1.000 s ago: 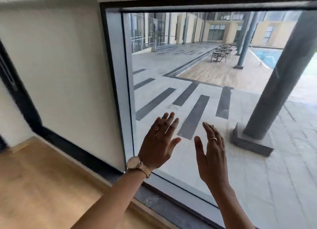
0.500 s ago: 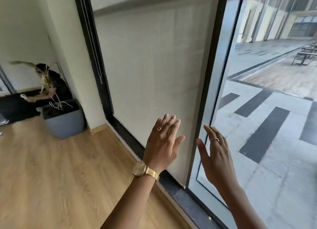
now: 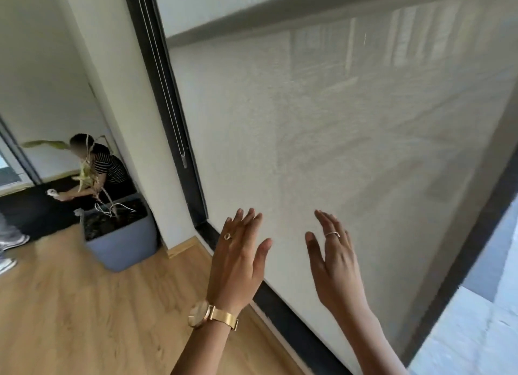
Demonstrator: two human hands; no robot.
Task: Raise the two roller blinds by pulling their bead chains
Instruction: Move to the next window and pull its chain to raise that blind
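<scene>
Both my left hand (image 3: pixel 238 258) and right hand (image 3: pixel 335 265) are spread, empty. The bead chain (image 3: pixel 168 94) looks thin, probably slippery; I'd pinch it above its end weight.

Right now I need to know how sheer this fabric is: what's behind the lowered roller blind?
Through the roller blind only faint outlines show: pale building shapes and slanted bands. Details are hidden by the fabric. Both hands are open in front of it, away from the bead chain.
</scene>
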